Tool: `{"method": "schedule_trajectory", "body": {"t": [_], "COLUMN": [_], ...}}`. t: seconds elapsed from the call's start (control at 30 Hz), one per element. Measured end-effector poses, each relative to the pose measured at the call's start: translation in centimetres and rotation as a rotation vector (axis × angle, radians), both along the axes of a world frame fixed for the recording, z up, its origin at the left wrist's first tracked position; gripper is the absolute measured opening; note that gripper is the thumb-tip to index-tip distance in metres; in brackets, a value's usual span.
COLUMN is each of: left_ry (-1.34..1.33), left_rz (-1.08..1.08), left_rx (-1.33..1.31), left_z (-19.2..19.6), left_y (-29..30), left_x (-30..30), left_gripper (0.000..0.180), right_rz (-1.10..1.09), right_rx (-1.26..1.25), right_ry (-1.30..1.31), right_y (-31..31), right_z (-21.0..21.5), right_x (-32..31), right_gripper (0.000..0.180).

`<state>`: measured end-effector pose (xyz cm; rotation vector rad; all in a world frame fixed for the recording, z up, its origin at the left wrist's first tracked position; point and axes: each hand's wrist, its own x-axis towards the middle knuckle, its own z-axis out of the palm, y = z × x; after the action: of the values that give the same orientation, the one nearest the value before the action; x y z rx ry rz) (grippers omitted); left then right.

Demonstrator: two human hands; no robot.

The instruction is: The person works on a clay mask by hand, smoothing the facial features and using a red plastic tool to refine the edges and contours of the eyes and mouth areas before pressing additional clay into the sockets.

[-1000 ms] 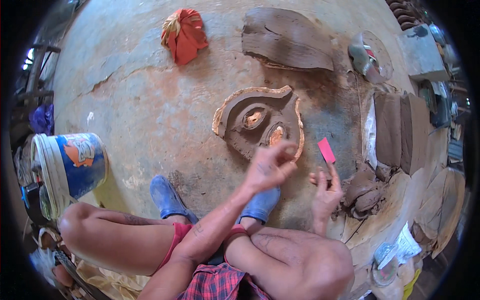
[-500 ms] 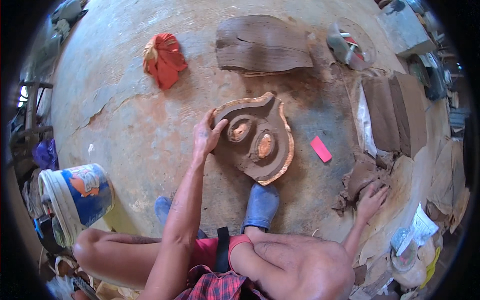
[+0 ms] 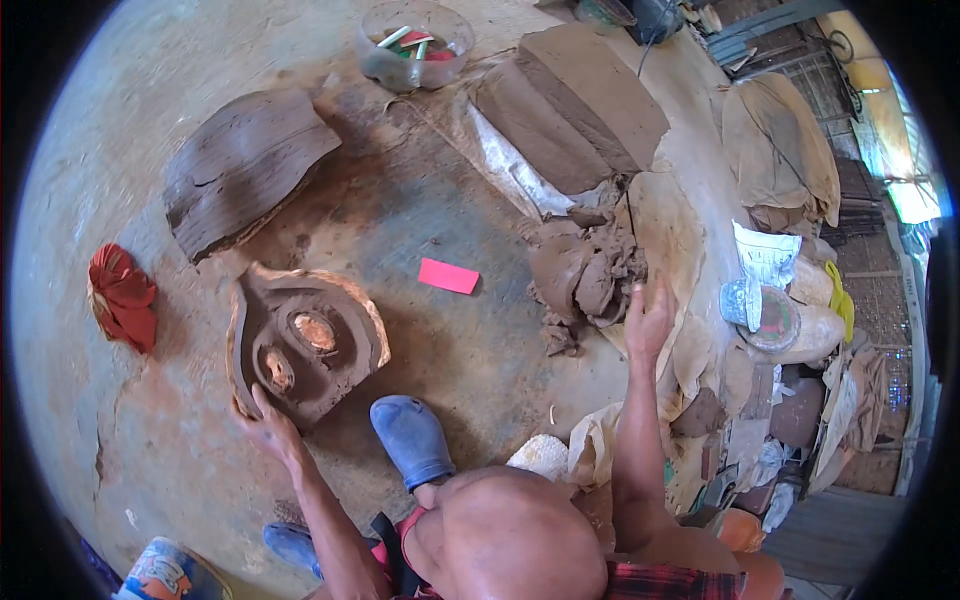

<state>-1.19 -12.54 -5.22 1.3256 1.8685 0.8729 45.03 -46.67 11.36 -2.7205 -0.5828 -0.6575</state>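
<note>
My left hand (image 3: 272,428) grips the lower left rim of a shaped mould (image 3: 371,380) with a pale orange edge, lined with dark clay. Inside it are two oval hollows with orange centres. My right hand (image 3: 650,318) is at the near right edge of a rough lump of wet clay (image 3: 575,270), its fingers stretched up and apart. A thin dark line, stick or wire, stands just above those fingertips; whether they touch it I cannot tell. A pink rectangular piece (image 3: 449,276) lies on the floor between the mould and the clay.
A curved clay slab (image 3: 245,165) lies beyond the mould, with a red cloth (image 3: 122,298) to its left. Thick clay slabs (image 3: 570,120) sit behind the lump. A clear bowl of small tools (image 3: 415,45) stands far back. A bucket (image 3: 170,570) is at lower left.
My view has swung right, so the mould and red cloth appear farther left. My left hand still grips the mould's rim. My right hand has shifted from on top of the clay to its edge.
</note>
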Motion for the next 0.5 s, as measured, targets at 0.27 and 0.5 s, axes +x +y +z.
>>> {"method": "schedule_trajectory", "body": {"t": [0.27,0.5], "left_ry": [-0.466,-0.604], "left_rz": [0.382,0.452], "left_rx": [-0.052,-0.130], "left_z": [0.1,-2.1], "left_y": [-2.6,-4.0], "left_x": [0.4,2.6], "left_gripper": [0.064,0.045], "right_rz": [0.168,0.227], "right_rx": [-0.463,-0.614], "right_ry": [0.280,0.210], "right_y": [10.4,6.8], "right_z": [1.6,0.8], "right_x": [1.1,6.0], "right_gripper": [0.068,0.044]}}
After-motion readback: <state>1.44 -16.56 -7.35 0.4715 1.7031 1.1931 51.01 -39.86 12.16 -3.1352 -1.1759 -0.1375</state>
